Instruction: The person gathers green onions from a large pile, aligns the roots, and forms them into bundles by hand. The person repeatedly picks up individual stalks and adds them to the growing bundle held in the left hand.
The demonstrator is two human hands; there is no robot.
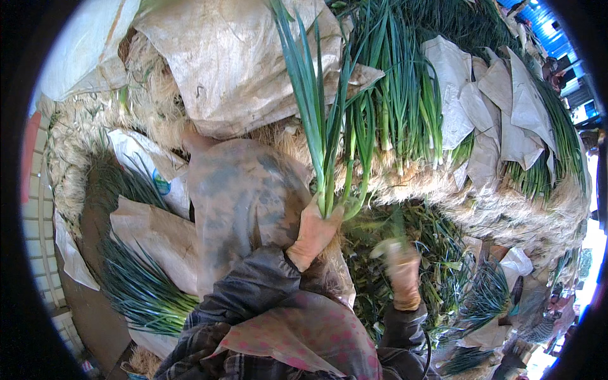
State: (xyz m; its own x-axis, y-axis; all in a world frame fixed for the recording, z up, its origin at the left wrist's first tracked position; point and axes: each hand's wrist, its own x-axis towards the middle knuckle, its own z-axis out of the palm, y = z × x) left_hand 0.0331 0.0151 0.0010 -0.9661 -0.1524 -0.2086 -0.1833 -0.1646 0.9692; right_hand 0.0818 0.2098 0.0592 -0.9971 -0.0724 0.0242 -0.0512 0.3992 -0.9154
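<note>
My left hand (pixel 313 234) is closed round the lower ends of a small bunch of green onions (pixel 326 139). Their long leaves stand up and fan out above the fist, while the root ends are hidden behind it. To the right, my right hand (pixel 403 272) is smeared by motion, so its fingers cannot be made out. A pale and green blur shows at its fingertips, too unclear to name. Beneath it spreads a heap of loose green onion leaves and trimmings (pixel 437 253). A muddy plastic sheet (pixel 234 190) covers my lap, left of the left hand.
Ahead, stacked green onions (pixel 405 95) lie with their pale roots (pixel 468 202) toward me. White woven sacks (pixel 247 69) cover part of the stack. More green onions (pixel 142 285) lie at left on sacking. Further piles (pixel 484 291) stand at right, with people blurred beyond.
</note>
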